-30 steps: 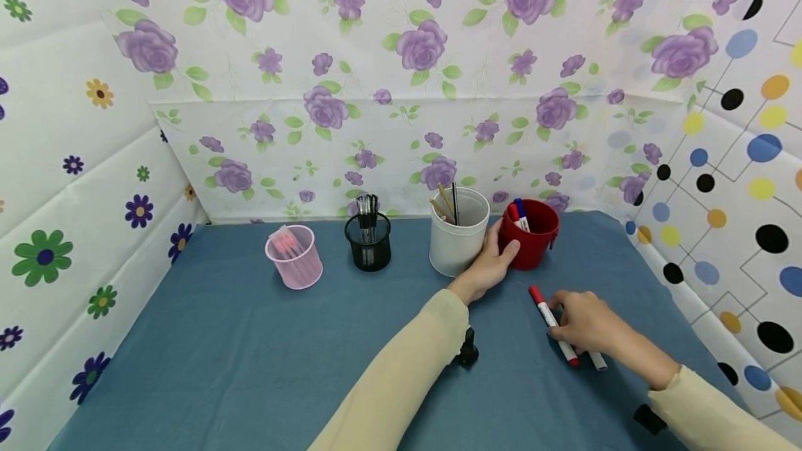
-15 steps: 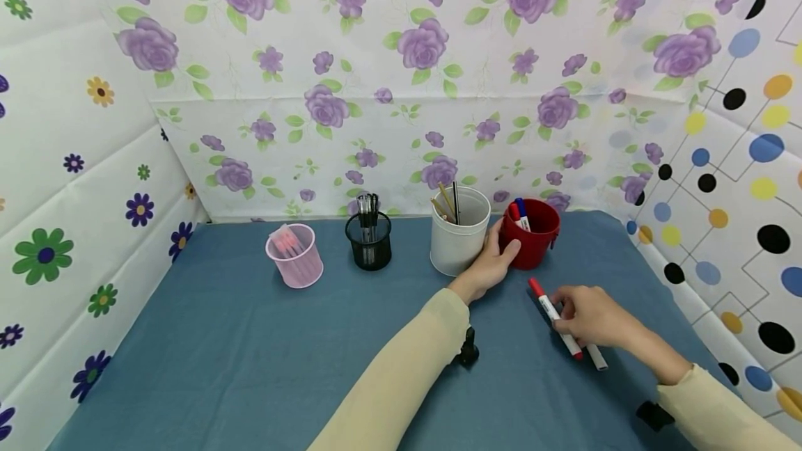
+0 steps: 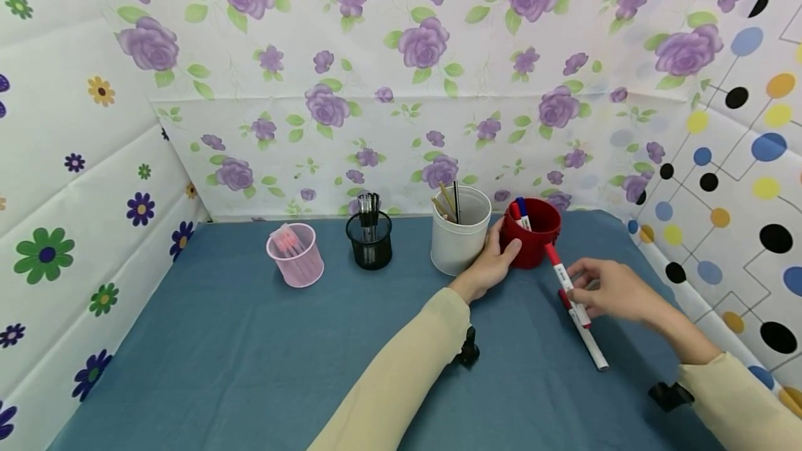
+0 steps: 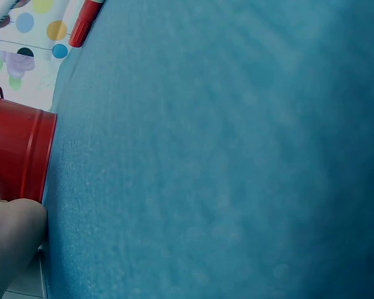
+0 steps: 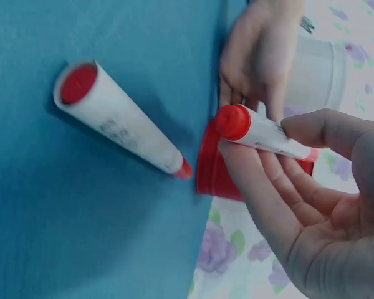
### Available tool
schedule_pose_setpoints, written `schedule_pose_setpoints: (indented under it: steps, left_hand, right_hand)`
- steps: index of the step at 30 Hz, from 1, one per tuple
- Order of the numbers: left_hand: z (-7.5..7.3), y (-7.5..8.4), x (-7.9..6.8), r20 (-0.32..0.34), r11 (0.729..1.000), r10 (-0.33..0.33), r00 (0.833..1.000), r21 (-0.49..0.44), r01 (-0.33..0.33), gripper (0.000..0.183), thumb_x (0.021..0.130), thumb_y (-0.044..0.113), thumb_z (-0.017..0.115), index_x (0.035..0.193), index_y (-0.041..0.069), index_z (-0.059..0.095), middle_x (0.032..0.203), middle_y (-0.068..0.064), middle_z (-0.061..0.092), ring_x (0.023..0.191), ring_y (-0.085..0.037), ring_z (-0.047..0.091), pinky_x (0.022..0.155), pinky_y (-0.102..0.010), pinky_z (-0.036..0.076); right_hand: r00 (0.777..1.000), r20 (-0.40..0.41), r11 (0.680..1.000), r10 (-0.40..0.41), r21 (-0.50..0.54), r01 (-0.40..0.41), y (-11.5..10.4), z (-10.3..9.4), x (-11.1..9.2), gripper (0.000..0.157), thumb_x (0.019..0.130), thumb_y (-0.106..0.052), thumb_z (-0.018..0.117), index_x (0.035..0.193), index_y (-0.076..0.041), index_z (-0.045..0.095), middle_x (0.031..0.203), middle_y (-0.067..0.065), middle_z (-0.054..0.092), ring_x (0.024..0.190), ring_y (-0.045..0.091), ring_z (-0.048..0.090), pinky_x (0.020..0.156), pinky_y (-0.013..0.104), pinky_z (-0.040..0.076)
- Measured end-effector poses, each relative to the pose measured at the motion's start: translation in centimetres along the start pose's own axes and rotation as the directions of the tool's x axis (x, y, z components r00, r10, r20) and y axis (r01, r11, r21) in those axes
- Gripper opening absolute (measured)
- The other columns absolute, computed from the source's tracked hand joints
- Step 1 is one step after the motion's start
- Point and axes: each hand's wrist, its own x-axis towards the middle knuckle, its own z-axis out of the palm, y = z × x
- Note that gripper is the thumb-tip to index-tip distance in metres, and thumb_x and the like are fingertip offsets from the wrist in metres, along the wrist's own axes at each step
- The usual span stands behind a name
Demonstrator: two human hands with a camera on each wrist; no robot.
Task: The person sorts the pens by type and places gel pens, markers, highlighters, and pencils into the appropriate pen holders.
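A red-capped whiteboard marker is pinched between the thumb and fingers of my right hand, tilted above the table with its cap by the red bucket's front. Under it a second marker with a white barrel lies on the cloth; its red end shows in the right wrist view. My left hand holds the left side of the small red bucket, thumb at the front, the other fingers partly hidden between it and the white pot. Red and blue-capped markers stand in the bucket.
Pencils stand in the white pot. Further left are a black mesh cup with several black pens and a pink cup with pink-topped pens. Blue cloth covers the table; patterned sheets bound its back and sides.
My right hand has lifted the upper marker off the table and carried it up toward the red bucket, uncovering the second marker. The left hand stays at the bucket.
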Motion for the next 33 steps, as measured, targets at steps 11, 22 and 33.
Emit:
schedule_pose_setpoints:
  steps: [11, 22, 33]
  left_hand:
    - [-0.1, -0.1, 0.1, 0.011, 1.0, -0.014, 1.0, 0.003, 0.014, 0.07, 0.114, 0.046, 0.046, 0.171, 0.028, 0.01, 0.175, -0.002, 0.012, 0.16, -0.019, 0.018, 0.13, -0.046, 0.022]
    - [0.0, 0.0, 0.1, 0.004, 1.0, -0.013, 1.0, 0.002, 0.013, 0.07, 0.114, 0.045, 0.046, 0.171, 0.026, 0.011, 0.175, -0.002, 0.013, 0.16, -0.019, 0.017, 0.131, -0.046, 0.02]
    - [0.0, 0.0, -0.1, 0.011, 1.0, -0.014, 1.0, -0.004, 0.014, 0.07, 0.114, 0.045, 0.046, 0.171, 0.027, 0.01, 0.175, -0.003, 0.012, 0.16, -0.02, 0.017, 0.131, -0.047, 0.021]
  right_hand:
    - [0.997, -0.079, 0.989, -0.009, 0.149, 0.021, 0.5, -3.2, 0.3, 0.049, 0.105, -0.024, 0.071, 0.142, 0.003, 0.053, 0.122, 0.024, 0.064, 0.096, 0.016, 0.075, 0.08, 0.038, 0.065]
    - [0.984, -0.175, 0.979, -0.028, 0.196, 0.063, 0.5, -5.5, 1.3, 0.053, 0.106, -0.023, 0.07, 0.146, 0.002, 0.048, 0.116, 0.004, 0.068, 0.096, 0.009, 0.074, 0.079, 0.032, 0.065]
    - [0.969, -0.233, 0.966, -0.076, 0.223, 0.129, 0.4, -7.7, 3.1, 0.044, 0.105, -0.018, 0.07, 0.142, -0.002, 0.051, 0.111, -0.008, 0.068, 0.096, 0.006, 0.073, 0.079, 0.029, 0.064]
